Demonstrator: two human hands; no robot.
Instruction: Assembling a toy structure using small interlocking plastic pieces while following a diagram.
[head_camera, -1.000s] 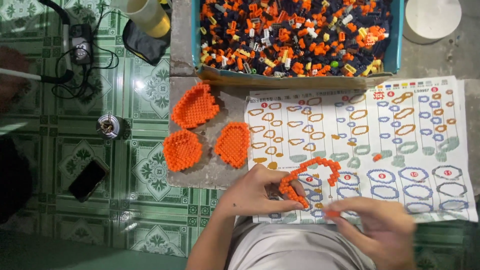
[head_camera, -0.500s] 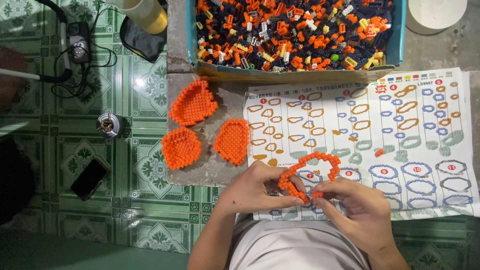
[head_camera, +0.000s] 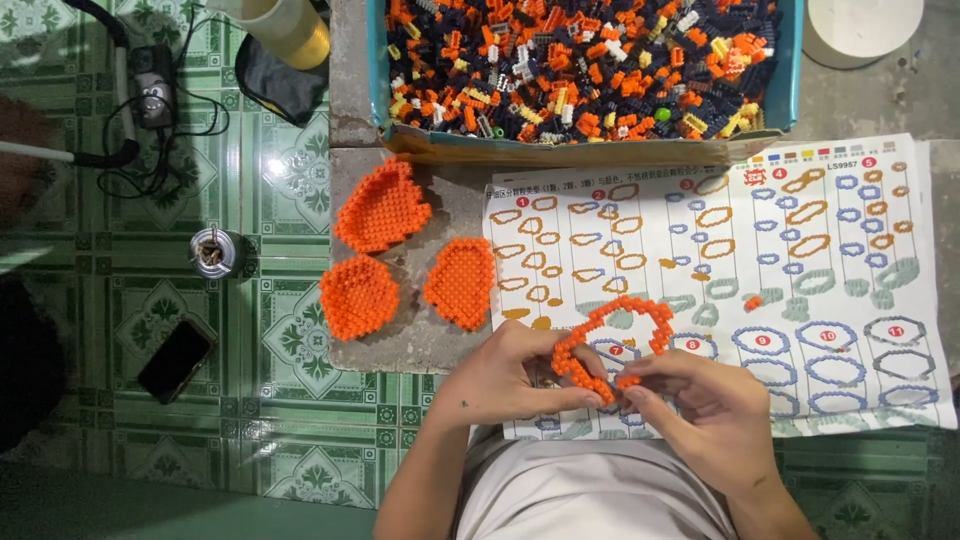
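Two hands on one part: left hand (head_camera: 510, 375) and right hand (head_camera: 700, 410) both pinch the orange brick ring (head_camera: 610, 340) at its lower edge, over the instruction sheet (head_camera: 800, 250) on the worktop (head_camera: 400, 340). Looks like mid-assembly; adding a brick needs a steady press.
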